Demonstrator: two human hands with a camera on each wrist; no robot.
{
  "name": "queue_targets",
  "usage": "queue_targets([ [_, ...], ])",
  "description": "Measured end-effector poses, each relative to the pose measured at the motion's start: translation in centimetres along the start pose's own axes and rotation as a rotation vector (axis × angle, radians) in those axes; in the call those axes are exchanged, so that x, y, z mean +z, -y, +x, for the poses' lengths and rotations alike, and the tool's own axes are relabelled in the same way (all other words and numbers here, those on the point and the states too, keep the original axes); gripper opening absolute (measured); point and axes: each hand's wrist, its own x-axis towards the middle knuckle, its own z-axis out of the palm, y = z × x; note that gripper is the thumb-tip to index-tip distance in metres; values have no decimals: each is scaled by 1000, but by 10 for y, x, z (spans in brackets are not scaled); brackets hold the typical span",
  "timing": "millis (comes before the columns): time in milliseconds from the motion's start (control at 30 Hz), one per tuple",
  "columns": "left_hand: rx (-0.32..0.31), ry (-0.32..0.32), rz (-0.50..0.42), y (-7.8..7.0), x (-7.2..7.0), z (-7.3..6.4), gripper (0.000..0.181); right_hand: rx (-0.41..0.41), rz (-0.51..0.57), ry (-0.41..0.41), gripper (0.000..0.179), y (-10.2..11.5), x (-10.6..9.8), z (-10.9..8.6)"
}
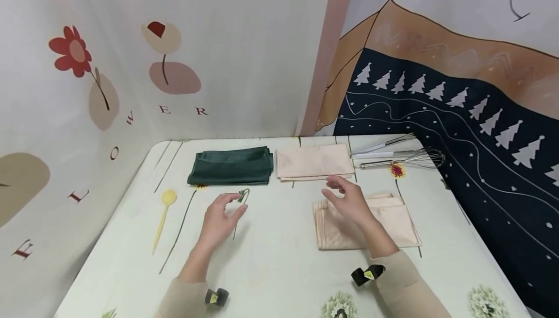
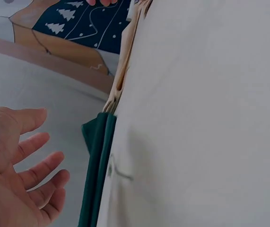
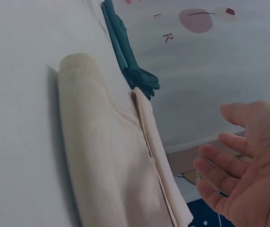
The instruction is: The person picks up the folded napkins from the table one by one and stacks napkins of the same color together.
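Observation:
My left hand [image 1: 220,221] hovers over the white tablecloth, fingers relaxed and holding nothing, just in front of a folded dark green cloth [image 1: 231,166]. Above a folded pale pink cloth [image 1: 393,221] is my right hand [image 1: 351,201], its fingers loosely bent and free of any object. A second folded pink cloth [image 1: 314,162] lies behind it, beside the green one. Seen from the left wrist, the left hand [image 2: 26,165] has its fingers spread apart. The right wrist view has the right hand [image 3: 243,165] beyond the nearer pink cloth [image 3: 97,142].
A yellow spoon-shaped utensil [image 1: 163,216] lies on the table's left side. Several whisks [image 1: 393,155] with wire heads lie at the back right. Printed curtains [image 1: 253,56] stand behind the table, which has a flower-patterned cover [image 1: 275,269].

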Motion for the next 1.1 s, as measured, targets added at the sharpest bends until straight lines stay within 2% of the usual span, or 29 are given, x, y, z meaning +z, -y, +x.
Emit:
queue_targets([
  [100,7,14,3,-4,11,-5,37,7,1,-53,38,-6,-5,-6],
  [233,48,19,1,-11,25,-5,35,15,-6,-94,36,-11,-13,-9],
  [400,67,-11,-67,-20,38,-5,35,23,-9,-88,39,-18,-21,-13],
  [533,59,1,-104,-26,47,-6,36,20,-16,-82,40,-26,-28,-19],
  [767,104,10,-131,-31,58,-5,35,42,-36,-66,43,-38,-42,-29],
  [1100,91,78,-202,-37,74,-4,35,49,-89,-115,40,-53,-62,-43],
])
